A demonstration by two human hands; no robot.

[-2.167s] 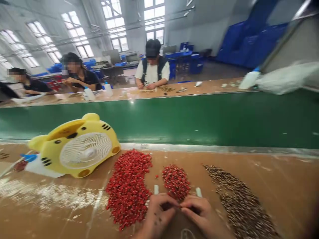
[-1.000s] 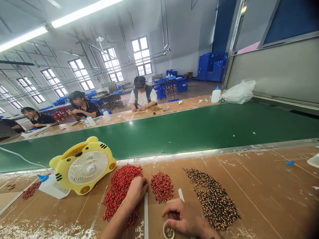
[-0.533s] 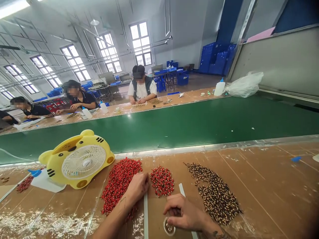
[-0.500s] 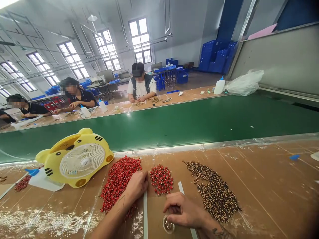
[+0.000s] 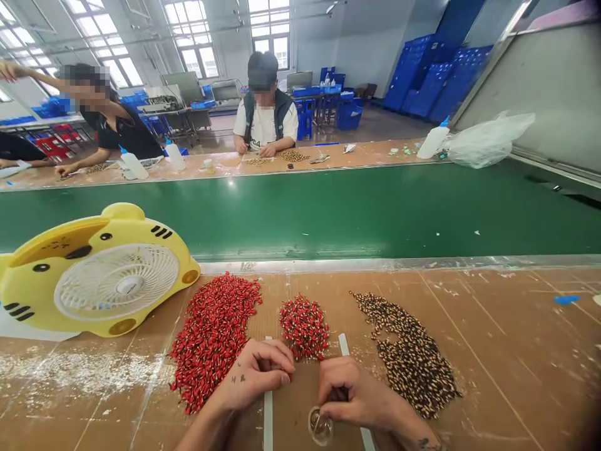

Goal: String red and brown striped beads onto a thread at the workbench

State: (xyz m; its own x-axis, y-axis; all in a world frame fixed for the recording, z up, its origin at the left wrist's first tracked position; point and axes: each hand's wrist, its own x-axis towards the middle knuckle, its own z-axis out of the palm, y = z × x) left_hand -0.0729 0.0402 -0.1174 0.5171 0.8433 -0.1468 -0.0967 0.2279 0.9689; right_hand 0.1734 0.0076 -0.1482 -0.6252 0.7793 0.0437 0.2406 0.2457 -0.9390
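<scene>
My left hand (image 5: pixel 256 374) is closed in a pinch just below the small heap of red pieces with pale tips (image 5: pixel 304 326); anything between the fingertips is too small to make out. To its left spreads a larger pile of red pieces (image 5: pixel 213 332). My right hand (image 5: pixel 350 389) is closed at the rim of a small clear round dish (image 5: pixel 323 433). A thin pale sliver shows by its fingertips over the dish, its kind unclear. Right of that hand lies a pile of black-and-tan pieces (image 5: pixel 408 351). Two pale strips, left (image 5: pixel 268 413) and right (image 5: pixel 344 345), run along the cardboard surface.
A yellow animal-faced fan (image 5: pixel 107 269) stands on the left. Beyond the work surface runs a green conveyor belt (image 5: pixel 300 216). Across it, a person (image 5: pixel 265 116) works at similar small piles, near white squeeze bottles (image 5: pixel 175 155) and a clear plastic bag (image 5: pixel 491 141).
My left hand has moved from the large red pile's edge toward me, nearer my right hand, which stays by the dish. The view has shifted. A co-worker at far left has raised an arm.
</scene>
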